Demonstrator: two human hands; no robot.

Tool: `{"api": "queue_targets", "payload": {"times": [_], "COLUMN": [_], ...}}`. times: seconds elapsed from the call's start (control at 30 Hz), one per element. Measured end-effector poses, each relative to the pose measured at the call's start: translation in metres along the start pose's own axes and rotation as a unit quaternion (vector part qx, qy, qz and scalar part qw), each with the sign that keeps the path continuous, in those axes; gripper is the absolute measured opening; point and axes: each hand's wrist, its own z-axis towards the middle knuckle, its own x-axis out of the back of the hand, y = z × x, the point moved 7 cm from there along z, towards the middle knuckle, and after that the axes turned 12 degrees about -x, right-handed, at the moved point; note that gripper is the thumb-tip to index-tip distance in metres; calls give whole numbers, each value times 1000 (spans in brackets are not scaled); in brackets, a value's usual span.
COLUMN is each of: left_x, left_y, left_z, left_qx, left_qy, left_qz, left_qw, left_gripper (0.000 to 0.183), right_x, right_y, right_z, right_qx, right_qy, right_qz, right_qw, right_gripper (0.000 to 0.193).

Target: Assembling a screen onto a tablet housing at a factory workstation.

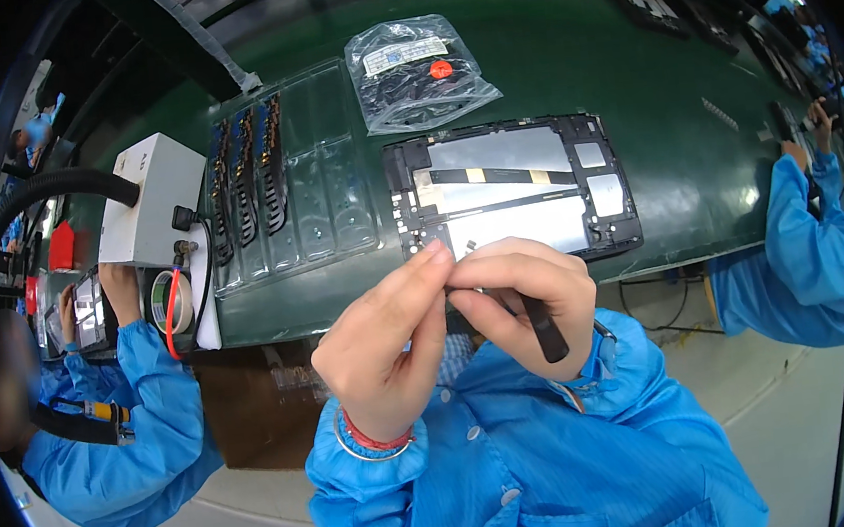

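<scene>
My left hand [389,342] is closed, its thumb and fingertips pinched together close to the right hand's fingertips. What it pinches is too small to make out. My right hand [535,289] is closed around a slim black tool [545,329], whose flat, rounded end sticks out below the palm; its tip is hidden by the fingers. Just beyond both hands a tablet-like device [506,188] lies with its inside showing: black frame, silver plates and dark flex strips. A tiny dark part [471,246] shows at the device's near edge, beside the right fingers.
A clear plastic tray [330,186] holding several dark flex cables [246,178] lies to the left. Behind the device is a clear bag [416,78] with a label and red dot. A white box [151,202] with a black hose stands left. Co-workers in blue sit at both sides.
</scene>
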Motion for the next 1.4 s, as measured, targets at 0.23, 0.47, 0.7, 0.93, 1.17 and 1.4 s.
{"api": "queue_targets", "payload": {"times": [0.23,0.47,0.7,0.93,1.17,1.4], "left_x": [0,5,13,14,-22,-16], "left_y": [-5,3,-5,-94,-152,-157], "left_z": [-19,-20,-22,14,15,24], "left_qx": [91,18,31,45,-46,23], "left_qy": [142,165,165,25,-207,-318], "left_qz": [-71,26,33,178,411,370], "left_qw": [983,986,985,983,887,872], "left_gripper": [25,21,21,10,3,14], "right_x": [-5,-8,-16,17,35,66], "right_y": [-8,-5,-3,-4,-5,5], "right_z": [-7,-9,-6,-8,-10,-9], "right_qx": [65,67,76,20,34,20], "right_qy": [27,57,37,55,104,118], "right_qz": [22,-8,-6,-41,-52,-125], "right_qw": [997,996,996,997,993,985], "right_gripper": [25,26,26,22,22,19]}}
